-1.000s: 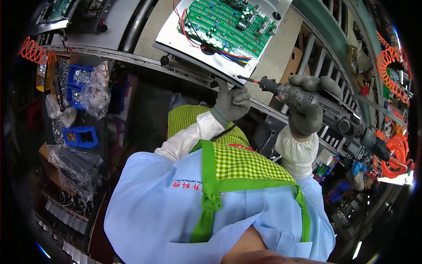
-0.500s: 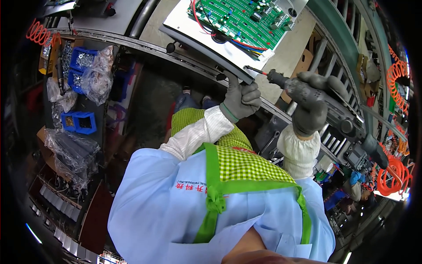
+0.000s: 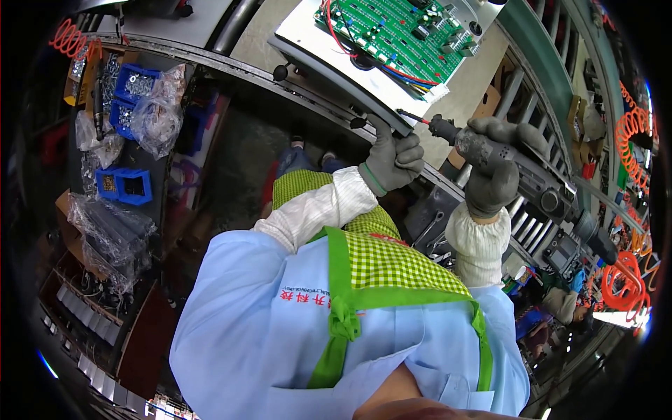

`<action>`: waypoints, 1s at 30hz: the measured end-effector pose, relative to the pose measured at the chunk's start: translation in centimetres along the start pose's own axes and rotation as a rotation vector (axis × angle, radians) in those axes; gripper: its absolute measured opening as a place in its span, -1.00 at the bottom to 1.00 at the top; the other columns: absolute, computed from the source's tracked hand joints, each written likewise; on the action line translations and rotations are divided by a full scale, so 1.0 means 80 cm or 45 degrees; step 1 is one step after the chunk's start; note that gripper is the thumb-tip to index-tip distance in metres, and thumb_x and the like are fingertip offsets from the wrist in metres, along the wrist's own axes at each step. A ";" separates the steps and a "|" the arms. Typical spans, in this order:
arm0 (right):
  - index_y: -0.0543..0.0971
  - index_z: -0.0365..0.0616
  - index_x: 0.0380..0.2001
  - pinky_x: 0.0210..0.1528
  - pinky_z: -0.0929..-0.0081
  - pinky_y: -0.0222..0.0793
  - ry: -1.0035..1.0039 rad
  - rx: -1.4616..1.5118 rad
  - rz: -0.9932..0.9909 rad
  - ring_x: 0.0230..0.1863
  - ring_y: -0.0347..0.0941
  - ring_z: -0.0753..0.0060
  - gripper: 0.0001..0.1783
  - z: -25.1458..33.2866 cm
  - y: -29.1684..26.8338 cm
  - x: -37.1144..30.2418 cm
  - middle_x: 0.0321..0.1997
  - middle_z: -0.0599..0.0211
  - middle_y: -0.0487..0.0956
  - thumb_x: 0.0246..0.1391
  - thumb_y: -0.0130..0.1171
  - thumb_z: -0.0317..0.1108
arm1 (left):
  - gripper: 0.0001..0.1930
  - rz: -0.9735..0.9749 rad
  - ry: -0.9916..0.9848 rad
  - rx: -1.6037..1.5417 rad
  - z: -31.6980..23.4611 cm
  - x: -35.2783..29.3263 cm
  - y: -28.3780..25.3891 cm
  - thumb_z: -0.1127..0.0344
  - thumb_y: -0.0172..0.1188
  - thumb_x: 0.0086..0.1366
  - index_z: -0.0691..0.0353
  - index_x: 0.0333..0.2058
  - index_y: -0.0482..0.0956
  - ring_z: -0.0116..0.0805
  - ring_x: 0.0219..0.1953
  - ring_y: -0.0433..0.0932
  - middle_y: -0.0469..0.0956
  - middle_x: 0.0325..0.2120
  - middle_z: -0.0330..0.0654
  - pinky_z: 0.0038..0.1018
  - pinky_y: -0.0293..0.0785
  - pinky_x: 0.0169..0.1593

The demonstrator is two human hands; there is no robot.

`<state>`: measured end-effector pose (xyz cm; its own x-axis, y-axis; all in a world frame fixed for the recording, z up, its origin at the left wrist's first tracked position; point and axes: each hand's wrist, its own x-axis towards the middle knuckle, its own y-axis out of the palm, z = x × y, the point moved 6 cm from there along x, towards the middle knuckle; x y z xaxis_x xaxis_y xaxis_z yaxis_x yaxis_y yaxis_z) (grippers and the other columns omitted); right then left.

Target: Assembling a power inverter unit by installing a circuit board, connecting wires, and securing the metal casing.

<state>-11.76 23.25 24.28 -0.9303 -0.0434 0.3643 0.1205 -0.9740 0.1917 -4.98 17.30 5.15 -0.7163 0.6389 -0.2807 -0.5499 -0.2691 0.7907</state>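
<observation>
My gloved right hand (image 3: 500, 164) is wrapped around a dark power screwdriver (image 3: 535, 185). Its thin bit (image 3: 413, 116) points left, and the tip is at the near right corner of a white chassis (image 3: 308, 35); whether it touches a screw cannot be seen. A dark panel (image 3: 343, 84) with black knobs forms the near side of this chassis. At the panel's right end my gloved left hand (image 3: 393, 159) grips its lower edge, fingers curled. A green circuit board (image 3: 392, 42) with red, blue and yellow wires lies on the chassis.
Blue bins (image 3: 126, 185) of small hardware and plastic-wrapped parts (image 3: 115, 234) cover a side bench at left. A roller conveyor (image 3: 514, 91) runs along the right. Orange coiled hoses (image 3: 623, 280) hang at far right. Wrenches (image 3: 434, 227) lie below the bench edge.
The chassis and my left hand appear slightly farther right and lower in the picture. My right hand and the screwdriver stay nearly in place, the bit still at the corner.
</observation>
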 end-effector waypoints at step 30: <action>0.33 -0.19 0.05 -0.11 0.26 0.55 0.089 -0.027 0.321 -0.16 0.57 0.19 -0.40 0.041 0.069 0.027 -0.21 0.11 0.57 -0.10 0.29 -0.58 | -0.68 -0.294 0.766 1.185 -0.136 -0.186 0.064 0.54 -0.06 0.28 0.38 0.02 0.39 -0.26 -0.09 0.55 0.50 -0.10 -0.06 -0.44 0.53 0.02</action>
<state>-12.01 18.53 29.13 -0.8934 -0.3001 0.3342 0.3451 -0.9349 0.0832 -1.80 -1.42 7.42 -0.8675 0.0856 -0.4901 -0.3423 0.6122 0.7128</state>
